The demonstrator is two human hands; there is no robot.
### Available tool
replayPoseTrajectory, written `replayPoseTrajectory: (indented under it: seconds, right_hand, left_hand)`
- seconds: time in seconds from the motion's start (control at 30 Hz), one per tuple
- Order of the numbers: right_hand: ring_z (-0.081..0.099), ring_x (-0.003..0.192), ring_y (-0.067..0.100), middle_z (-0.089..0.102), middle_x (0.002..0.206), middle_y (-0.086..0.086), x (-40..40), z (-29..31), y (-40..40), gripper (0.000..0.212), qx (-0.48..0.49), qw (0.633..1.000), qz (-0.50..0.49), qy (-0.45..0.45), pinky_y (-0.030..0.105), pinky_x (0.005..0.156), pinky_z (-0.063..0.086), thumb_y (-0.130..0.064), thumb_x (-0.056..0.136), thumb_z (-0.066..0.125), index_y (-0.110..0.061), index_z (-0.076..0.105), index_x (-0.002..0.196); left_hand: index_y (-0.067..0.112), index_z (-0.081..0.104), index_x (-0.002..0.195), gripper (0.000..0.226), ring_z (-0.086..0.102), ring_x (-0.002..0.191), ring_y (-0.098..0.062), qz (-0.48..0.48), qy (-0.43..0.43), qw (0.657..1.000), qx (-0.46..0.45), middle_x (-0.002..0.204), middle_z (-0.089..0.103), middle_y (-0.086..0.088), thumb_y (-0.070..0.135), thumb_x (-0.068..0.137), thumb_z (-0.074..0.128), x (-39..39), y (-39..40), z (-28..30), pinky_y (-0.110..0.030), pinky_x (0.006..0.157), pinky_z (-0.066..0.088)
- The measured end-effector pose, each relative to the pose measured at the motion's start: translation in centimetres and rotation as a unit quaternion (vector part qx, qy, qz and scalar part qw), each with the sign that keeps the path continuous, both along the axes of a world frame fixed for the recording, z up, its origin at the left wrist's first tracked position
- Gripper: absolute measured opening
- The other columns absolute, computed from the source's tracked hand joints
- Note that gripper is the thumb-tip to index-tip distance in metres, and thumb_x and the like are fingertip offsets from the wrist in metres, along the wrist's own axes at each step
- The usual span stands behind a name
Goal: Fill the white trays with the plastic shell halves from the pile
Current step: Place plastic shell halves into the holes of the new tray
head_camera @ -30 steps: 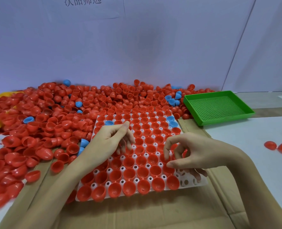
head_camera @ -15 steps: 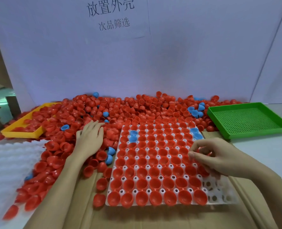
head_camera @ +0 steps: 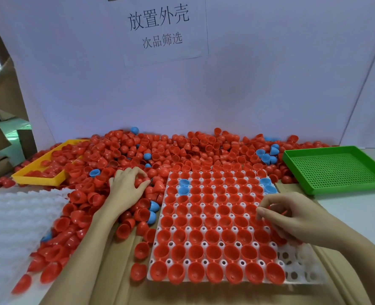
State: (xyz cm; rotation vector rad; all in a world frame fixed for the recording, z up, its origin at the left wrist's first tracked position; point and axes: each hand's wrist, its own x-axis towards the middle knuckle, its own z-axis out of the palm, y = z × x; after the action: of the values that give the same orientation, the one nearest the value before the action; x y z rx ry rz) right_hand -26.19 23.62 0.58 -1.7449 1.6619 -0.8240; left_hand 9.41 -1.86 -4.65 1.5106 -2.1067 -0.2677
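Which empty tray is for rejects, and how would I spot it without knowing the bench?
I cannot tell its purpose, but only one tray is empty. Start at the white tray full of red shells, then look past its far right corner. The green tray sits there, perforated and bare, whereas the yellow tray on the left holds red shells.

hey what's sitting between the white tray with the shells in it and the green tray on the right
In the head view, a strip of bare brown cardboard separates the white tray from the green tray; a few loose red shells sit at its far end.
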Motion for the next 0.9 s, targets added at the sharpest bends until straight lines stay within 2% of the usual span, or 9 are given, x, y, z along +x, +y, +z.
replayPoseTrajectory:
  seconds: [0.07,0.17,0.27,0.4,0.47,0.6,0.7,0.77,0.9]
  right_hand:
    - [0.055,0.041,0.019,0.063,0.056,0.006,-0.1,-0.1,0.0,0.023,-0.007,1.000,0.001,-0.009,0.030,0.042,0.044,-0.041,0.102,0.061,-0.025,0.070,0.089]
    - [0.054,0.040,0.016,0.063,0.056,0.008,-0.1,0.0,-0.1,0.020,-0.029,0.999,-0.002,-0.015,0.027,0.042,0.043,-0.039,0.103,0.061,-0.025,0.071,0.091]
    - [0.052,0.039,0.012,0.061,0.055,0.008,0.0,0.0,-0.2,0.022,-0.060,0.998,-0.007,-0.021,0.023,0.044,0.042,-0.042,0.102,0.060,-0.025,0.071,0.094]
    - [0.055,0.044,0.018,0.062,0.059,0.008,0.7,0.1,-0.4,0.013,-0.086,0.994,-0.008,-0.070,0.029,0.047,0.046,-0.037,0.101,0.062,-0.027,0.072,0.102]
    - [0.061,0.051,0.018,0.064,0.067,0.007,1.5,0.4,-0.4,0.014,-0.098,0.989,-0.003,-0.109,0.027,0.049,0.049,-0.030,0.099,0.066,-0.029,0.070,0.112]
    - [0.075,0.073,0.022,0.073,0.096,0.002,3.7,0.6,-0.2,0.039,-0.116,0.984,0.020,-0.136,0.018,0.054,0.052,-0.022,0.096,0.074,-0.033,0.062,0.132]
    - [0.074,0.083,0.020,0.071,0.106,-0.005,5.4,-0.1,-0.5,0.050,-0.130,0.981,0.029,-0.142,0.029,0.065,0.059,-0.027,0.088,0.083,-0.035,0.060,0.131]
    - [0.074,0.086,0.021,0.070,0.109,-0.006,6.0,-0.7,-0.6,0.054,-0.136,0.979,0.028,-0.150,0.029,0.067,0.059,-0.030,0.084,0.087,-0.034,0.058,0.130]
    - [0.074,0.089,0.021,0.069,0.109,-0.007,6.3,-1.3,-0.7,0.042,-0.158,0.977,0.023,-0.138,0.028,0.070,0.060,-0.031,0.089,0.084,-0.029,0.061,0.124]
  left_hand:
    - [0.030,0.067,0.108,0.017,0.052,0.119,-0.024,-0.003,0.025,1.000,-0.018,0.112,0.063,0.008,0.039,0.095,0.073,-0.1,0.4,0.3,-0.047,0.103,0.030]
    - [0.029,0.071,0.104,0.022,0.058,0.108,-0.017,0.003,0.030,0.992,-0.124,0.103,0.070,0.012,0.041,0.088,0.081,-0.1,1.7,1.0,-0.043,0.100,0.027]
    - [0.024,0.074,0.105,0.026,0.065,0.102,-0.010,-0.054,0.089,0.978,-0.181,0.103,0.073,0.015,0.038,0.086,0.084,-0.7,3.3,2.6,-0.035,0.102,0.042]
    - [0.031,0.076,0.105,0.026,0.072,0.102,-0.006,-0.190,0.270,0.939,-0.100,0.103,0.076,0.017,0.035,0.082,0.087,-4.0,7.8,4.9,-0.015,0.090,0.053]
    - [0.029,0.077,0.105,0.026,0.075,0.102,-0.016,-0.244,0.321,0.915,-0.033,0.105,0.078,0.009,0.032,0.082,0.088,-6.2,10.2,5.3,-0.023,0.091,0.057]
    - [0.015,0.075,0.107,0.026,0.077,0.104,-0.024,-0.354,0.388,0.847,0.078,0.110,0.076,-0.005,0.019,0.084,0.088,-9.4,14.0,5.0,-0.033,0.094,0.060]
    - [0.020,0.075,0.105,0.023,0.078,0.098,-0.019,-0.337,0.392,0.849,0.108,0.103,0.078,-0.001,0.025,0.086,0.086,-10.1,15.6,4.8,-0.025,0.086,0.060]
    - [0.023,0.076,0.103,0.021,0.077,0.093,-0.017,-0.308,0.402,0.856,0.103,0.099,0.078,0.002,0.030,0.086,0.085,-10.1,16.0,4.7,-0.022,0.083,0.059]
    - [0.024,0.075,0.102,0.022,0.075,0.095,-0.018,-0.286,0.407,0.862,0.093,0.099,0.077,0.003,0.037,0.087,0.082,-10.0,15.9,4.9,-0.022,0.083,0.058]
